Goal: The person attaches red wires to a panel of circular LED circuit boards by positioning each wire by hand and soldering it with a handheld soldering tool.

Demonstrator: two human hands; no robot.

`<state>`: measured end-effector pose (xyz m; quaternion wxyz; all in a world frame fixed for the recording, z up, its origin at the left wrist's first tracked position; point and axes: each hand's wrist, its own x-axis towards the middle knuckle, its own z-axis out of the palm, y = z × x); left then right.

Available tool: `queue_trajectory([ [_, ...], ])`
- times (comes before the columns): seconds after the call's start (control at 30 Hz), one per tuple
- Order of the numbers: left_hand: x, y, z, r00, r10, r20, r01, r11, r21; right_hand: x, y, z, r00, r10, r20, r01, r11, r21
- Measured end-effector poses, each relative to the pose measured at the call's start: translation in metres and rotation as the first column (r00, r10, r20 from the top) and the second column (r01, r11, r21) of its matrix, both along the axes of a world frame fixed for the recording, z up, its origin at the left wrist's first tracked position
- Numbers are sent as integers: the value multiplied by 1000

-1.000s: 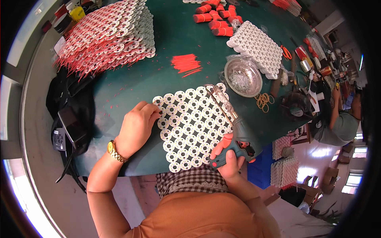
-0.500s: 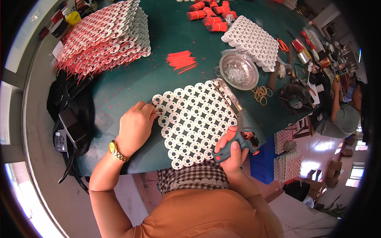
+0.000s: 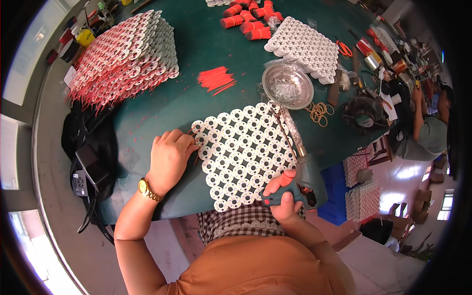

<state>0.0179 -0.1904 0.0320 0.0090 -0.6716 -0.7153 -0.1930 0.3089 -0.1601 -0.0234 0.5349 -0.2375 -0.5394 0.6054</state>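
Observation:
A white panel of joined ring-shaped circuit boards (image 3: 238, 158) lies flat on the green table near its front edge. At the panel's upper-left corner, my left hand (image 3: 169, 156) is closed in a pinch on a thin red wire (image 3: 197, 160). Short red wire also shows beside the corner ring; its end under the fingertips is hidden. My right hand (image 3: 285, 206) wraps the grip of a dark, pistol-shaped soldering gun (image 3: 312, 179), fingers over its red trigger. Its long metal barrel (image 3: 292, 129) points away, over the panel's right side, with the tip near the upper-right rings.
Loose red wires (image 3: 215, 80) lie beyond the panel. A tall stack of wired panels (image 3: 128, 59) stands far left, bare panels (image 3: 304, 49) far right. Near them are a bowl (image 3: 268, 88), rubber bands (image 3: 320, 113) and red wire bundles (image 3: 258, 32). Another person (image 3: 427, 132) sits at right.
The view has shifted slightly. My left hand has drawn a little back from the corner, and more red wire shows by its fingers. The soldering gun has come slightly nearer to me.

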Motion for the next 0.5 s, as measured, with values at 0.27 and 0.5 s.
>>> queue_trajectory([
  [0.27,-4,0,4,993,112,24,-111,993,-43,-1,3,-1,1000,9,22,-10,999,53],
  [0.5,-6,1,6,994,8,-105,-23,990,-141,-9,6,13,999,-35,-8,33,986,-164],
])
